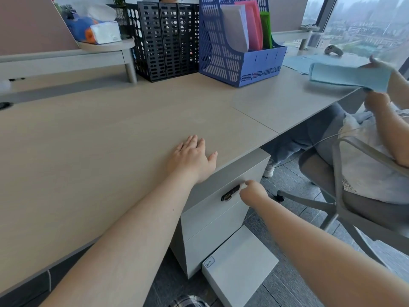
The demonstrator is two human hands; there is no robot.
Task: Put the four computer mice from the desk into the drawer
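My left hand [191,157] lies flat, palm down, fingers apart, on the beige desk [99,151] near its front edge. Under that edge stands a grey drawer cabinet [212,220] with a black lock [230,193] on its top drawer front. The drawers look closed. My right hand [252,192] is curled, with its knuckles against the top drawer front just right of the lock. No computer mouse shows anywhere on the desk.
At the back stand a black file rack [166,41] and a blue file rack [239,45] with folders. A tissue box [106,32] sits on a riser shelf. Another person's hands [376,100] hold a blue folder [349,75] at right, above a chair [345,196]. A white box [239,264] lies on the floor.
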